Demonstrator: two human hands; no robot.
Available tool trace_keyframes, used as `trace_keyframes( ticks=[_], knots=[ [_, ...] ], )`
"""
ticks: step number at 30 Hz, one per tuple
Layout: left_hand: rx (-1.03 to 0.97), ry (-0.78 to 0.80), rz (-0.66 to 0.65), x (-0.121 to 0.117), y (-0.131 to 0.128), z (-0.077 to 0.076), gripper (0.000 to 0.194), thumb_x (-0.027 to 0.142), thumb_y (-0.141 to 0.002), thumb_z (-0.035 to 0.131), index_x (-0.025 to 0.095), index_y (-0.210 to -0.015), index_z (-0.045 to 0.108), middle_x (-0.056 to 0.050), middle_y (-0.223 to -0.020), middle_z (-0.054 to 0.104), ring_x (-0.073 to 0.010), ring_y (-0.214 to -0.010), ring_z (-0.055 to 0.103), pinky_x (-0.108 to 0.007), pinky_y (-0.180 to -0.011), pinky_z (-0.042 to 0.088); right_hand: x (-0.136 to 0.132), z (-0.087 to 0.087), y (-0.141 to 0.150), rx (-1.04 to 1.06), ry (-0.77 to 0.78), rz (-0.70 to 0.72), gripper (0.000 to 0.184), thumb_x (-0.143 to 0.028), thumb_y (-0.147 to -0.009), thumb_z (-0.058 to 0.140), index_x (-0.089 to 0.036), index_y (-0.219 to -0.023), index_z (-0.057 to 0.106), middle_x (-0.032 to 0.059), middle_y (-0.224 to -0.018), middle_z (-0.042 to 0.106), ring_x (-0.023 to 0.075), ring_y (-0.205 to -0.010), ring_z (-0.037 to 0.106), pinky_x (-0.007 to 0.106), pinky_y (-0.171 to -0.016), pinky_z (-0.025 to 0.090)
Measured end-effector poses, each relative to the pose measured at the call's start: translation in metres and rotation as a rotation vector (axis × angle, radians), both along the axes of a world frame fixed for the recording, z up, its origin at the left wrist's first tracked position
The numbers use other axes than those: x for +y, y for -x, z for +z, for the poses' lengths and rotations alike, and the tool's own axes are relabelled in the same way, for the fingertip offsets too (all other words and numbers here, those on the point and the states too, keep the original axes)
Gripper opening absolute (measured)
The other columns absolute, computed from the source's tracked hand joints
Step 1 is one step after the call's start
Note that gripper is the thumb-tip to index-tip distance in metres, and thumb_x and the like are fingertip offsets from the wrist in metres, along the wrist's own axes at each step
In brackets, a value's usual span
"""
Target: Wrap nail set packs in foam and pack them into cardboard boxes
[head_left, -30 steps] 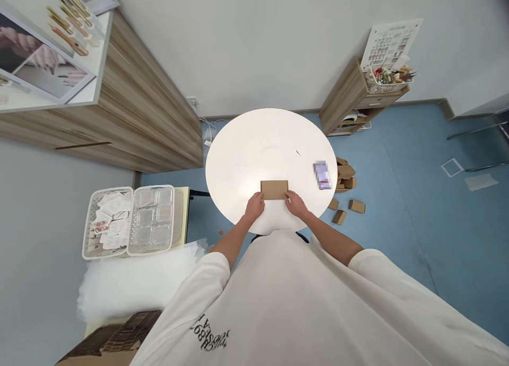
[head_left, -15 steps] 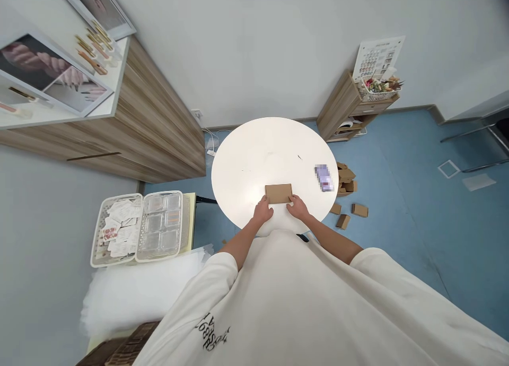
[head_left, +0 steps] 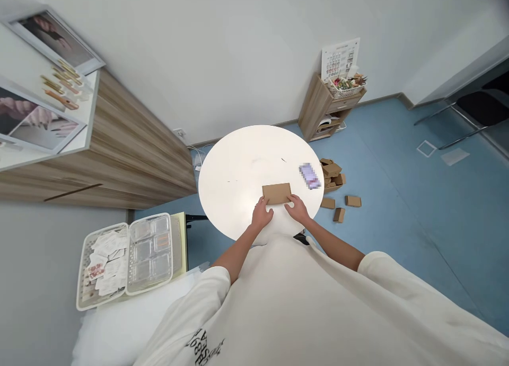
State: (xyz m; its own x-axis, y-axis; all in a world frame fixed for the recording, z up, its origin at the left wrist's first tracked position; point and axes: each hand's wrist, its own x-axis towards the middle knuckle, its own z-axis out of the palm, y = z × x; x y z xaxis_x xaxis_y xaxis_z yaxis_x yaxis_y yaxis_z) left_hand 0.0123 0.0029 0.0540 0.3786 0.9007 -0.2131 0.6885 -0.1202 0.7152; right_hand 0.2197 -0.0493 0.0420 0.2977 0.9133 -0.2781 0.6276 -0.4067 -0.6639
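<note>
A small flat brown cardboard box (head_left: 276, 193) lies near the front edge of a round white table (head_left: 238, 164). My left hand (head_left: 261, 216) grips its near left corner, fingers curled. My right hand (head_left: 297, 209) presses on its near right corner with the fingers closed on the edge. Both forearms reach in from below.
A blurred purple item (head_left: 309, 175) lies at the table's right side. Several brown boxes (head_left: 334, 181) are scattered on the blue floor to the right. A white basket (head_left: 127, 257) with cards and clear trays sits lower left. A wooden cabinet (head_left: 119, 148) stands left, a small shelf (head_left: 322, 109) behind.
The camera has swung, shifting the whole scene. My hands stay on the box's near corners; the box is barely turned on the table.
</note>
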Motion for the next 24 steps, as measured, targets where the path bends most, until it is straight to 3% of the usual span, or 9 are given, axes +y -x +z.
trace_keyframes(
  ticks=[9, 17, 24],
  knots=[
    [-0.066, -0.113, -0.084, 0.007, -0.123, 0.020, 0.049, 0.020, -0.085, 0.058, 0.024, -0.134, 0.056, -0.010, -0.150, 0.044, -0.0314, -0.126, 0.056, -0.049, -0.107, 0.046, -0.013, 0.014, -0.108, 0.040, -0.126, -0.165, 0.048, -0.041, -0.088, 0.058, -0.026, -0.133, 0.064, 0.0072, -0.153, 0.047, 0.0313, -0.139, 0.043, 0.049, -0.113, 0.041],
    [-0.079, -0.166, -0.166, 0.001, -0.244, 0.017, 0.050, 0.021, -0.084, 0.058, 0.023, -0.134, 0.055, -0.012, -0.148, 0.044, -0.0320, -0.127, 0.054, -0.051, -0.108, 0.045, -0.032, 0.021, -0.222, 0.006, -0.183, -0.243, 0.046, -0.044, -0.089, 0.055, -0.024, -0.129, 0.064, 0.0102, -0.151, 0.047, 0.0330, -0.140, 0.042, 0.050, -0.113, 0.040],
    [-0.056, -0.138, -0.210, 0.002, -0.329, 0.019, 0.048, 0.024, -0.084, 0.059, 0.024, -0.132, 0.056, -0.012, -0.143, 0.048, -0.0320, -0.124, 0.055, -0.051, -0.105, 0.048, -0.044, 0.026, -0.299, -0.010, -0.211, -0.288, 0.043, -0.045, -0.089, 0.054, -0.023, -0.124, 0.065, 0.0124, -0.146, 0.050, 0.0325, -0.136, 0.045, 0.050, -0.111, 0.040]
  ],
)
